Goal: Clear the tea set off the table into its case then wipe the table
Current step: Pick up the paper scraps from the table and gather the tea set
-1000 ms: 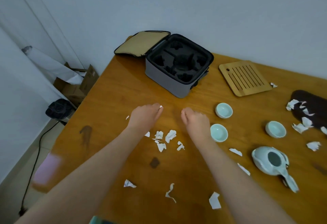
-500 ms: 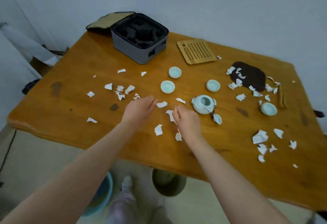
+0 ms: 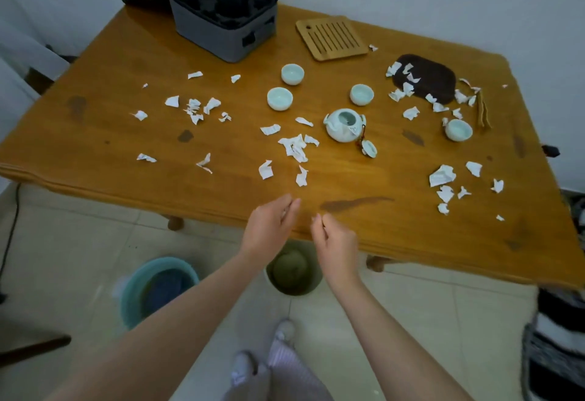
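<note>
Left hand (image 3: 269,226) and right hand (image 3: 336,241) hover empty, fingers loose, over the table's (image 3: 104,147) near edge. Paper scraps (image 3: 296,147) litter the wood between them and the teapot (image 3: 343,125) and cups (image 3: 279,98). The open case (image 3: 218,36) sits at the far corner.

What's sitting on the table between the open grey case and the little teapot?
In the head view, two pale cups stand there, upright and apart: the far cup nearer the case, the near cup left of the teapot.

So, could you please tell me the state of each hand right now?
Left hand: open, holding nothing.
Right hand: open, fingers loosely curled, holding nothing.
</note>
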Demonstrator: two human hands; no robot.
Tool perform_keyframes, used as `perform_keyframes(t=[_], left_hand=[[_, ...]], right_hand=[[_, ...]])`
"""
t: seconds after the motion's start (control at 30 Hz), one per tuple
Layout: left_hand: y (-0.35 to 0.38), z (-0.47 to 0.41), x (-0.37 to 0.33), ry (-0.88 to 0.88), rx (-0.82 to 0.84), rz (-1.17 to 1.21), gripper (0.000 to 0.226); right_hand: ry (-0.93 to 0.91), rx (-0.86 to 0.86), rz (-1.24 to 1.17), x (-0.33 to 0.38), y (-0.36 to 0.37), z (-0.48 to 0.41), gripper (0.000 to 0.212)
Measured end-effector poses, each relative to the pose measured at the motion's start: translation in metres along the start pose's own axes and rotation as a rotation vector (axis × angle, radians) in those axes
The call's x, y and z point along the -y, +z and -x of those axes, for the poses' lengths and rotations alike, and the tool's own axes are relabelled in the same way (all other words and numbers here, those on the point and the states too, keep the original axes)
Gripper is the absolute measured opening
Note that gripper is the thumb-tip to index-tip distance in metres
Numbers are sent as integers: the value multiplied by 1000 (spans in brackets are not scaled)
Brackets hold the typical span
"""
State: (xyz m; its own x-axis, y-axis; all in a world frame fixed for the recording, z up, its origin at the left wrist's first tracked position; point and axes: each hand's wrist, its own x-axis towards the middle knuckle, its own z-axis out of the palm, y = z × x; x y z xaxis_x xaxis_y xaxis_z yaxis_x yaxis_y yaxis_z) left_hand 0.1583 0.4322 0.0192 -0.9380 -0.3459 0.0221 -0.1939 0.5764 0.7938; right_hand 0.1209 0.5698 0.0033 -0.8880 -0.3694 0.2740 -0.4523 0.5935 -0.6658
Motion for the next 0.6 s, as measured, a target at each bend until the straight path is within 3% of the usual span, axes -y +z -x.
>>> perform_keyframes(t=[0.13,0.33,0.43,0.53,0.6], left_hand=[[39,43,26,-15,15,83,32],[110,85,79,-247,40,213,36],[148,81,110,-573,-30,414,36],[182,58,139,-1077,-179,790,33],[204,44,166,-1270,-201,936,30]], right_hand=[[18,7,-46,-18,19,47,38],[371,77,-239,-77,67,104,42],[609,40,-312,-113,95,114,41],[774,33,-345,-149,126,112,32],[928,2,-411,-173,145,105,28]])
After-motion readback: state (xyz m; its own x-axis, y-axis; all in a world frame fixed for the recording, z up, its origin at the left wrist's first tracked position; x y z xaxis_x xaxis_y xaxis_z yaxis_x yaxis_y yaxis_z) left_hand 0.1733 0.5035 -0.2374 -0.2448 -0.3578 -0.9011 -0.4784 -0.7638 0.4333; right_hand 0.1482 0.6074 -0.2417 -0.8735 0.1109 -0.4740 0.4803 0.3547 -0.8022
